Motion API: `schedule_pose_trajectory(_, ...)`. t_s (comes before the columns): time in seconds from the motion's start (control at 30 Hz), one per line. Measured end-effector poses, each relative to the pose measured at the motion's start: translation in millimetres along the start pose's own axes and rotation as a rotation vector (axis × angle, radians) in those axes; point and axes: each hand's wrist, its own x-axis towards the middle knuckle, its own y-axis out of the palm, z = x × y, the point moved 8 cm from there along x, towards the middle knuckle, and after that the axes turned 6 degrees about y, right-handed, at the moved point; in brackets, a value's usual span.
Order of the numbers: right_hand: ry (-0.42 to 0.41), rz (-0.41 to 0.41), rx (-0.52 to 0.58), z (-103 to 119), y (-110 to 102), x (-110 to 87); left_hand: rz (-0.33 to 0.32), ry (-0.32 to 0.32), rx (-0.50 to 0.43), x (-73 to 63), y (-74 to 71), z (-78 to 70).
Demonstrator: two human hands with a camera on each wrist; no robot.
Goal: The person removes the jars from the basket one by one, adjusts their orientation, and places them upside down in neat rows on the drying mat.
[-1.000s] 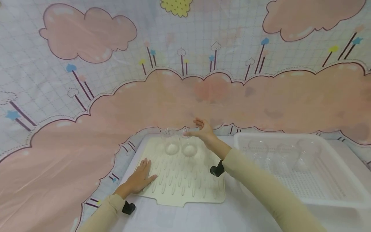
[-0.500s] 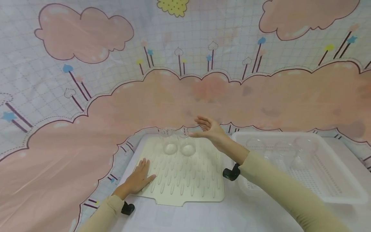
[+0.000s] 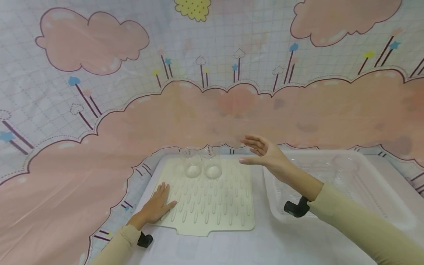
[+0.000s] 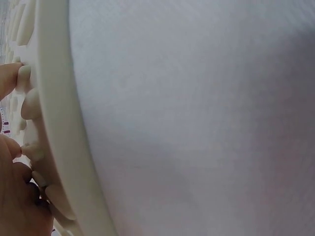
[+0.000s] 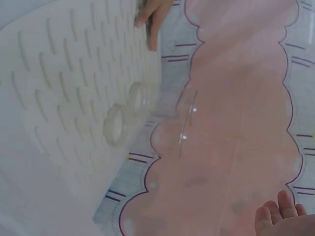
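A cream drying board [image 3: 205, 222] with raised oval ridges lies on the white table. Two clear glasses [image 3: 212, 171] stand side by side near its far edge. My left hand [image 3: 155, 207] rests on the board's left side, fingers spread. In the left wrist view, its fingertips touch the ridges beside the board's rim [image 4: 59, 123]. My right hand [image 3: 273, 158] is raised between the board and a white plastic basket [image 3: 272, 209], fingers extended, thumb apart, holding nothing. The right wrist view shows the glasses [image 5: 116, 125] apart from that hand's fingers.
Inside the basket stand several clear glasses [image 3: 344, 167], partly hidden behind my right forearm. Behind the table hangs a patterned cloth [image 3: 185, 110] with pink clouds. White tablecloth [image 3: 245, 250] shows in front of the board.
My right hand has moved right, away from the glasses on the board toward the basket. My left hand stays on the board, and both glasses stand as before.
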Motion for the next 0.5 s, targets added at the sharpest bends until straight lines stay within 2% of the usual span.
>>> schedule_pose_trajectory(0.23,0.008,-0.095,-0.152,2,-35,-35.5,-0.002,0.010,-0.018,-1.2,-1.0,-3.0)
schedule_pose_trajectory(0.37,-0.008,-0.155,-0.252,1,-55,-56.1,0.017,-0.007,-0.009,-2.0,-2.4,-4.1)
schedule_pose_trajectory(0.5,-0.023,-0.207,-0.287,-5,-72,-74.4,0.032,-0.018,-0.009,-2.4,-3.6,-6.0)
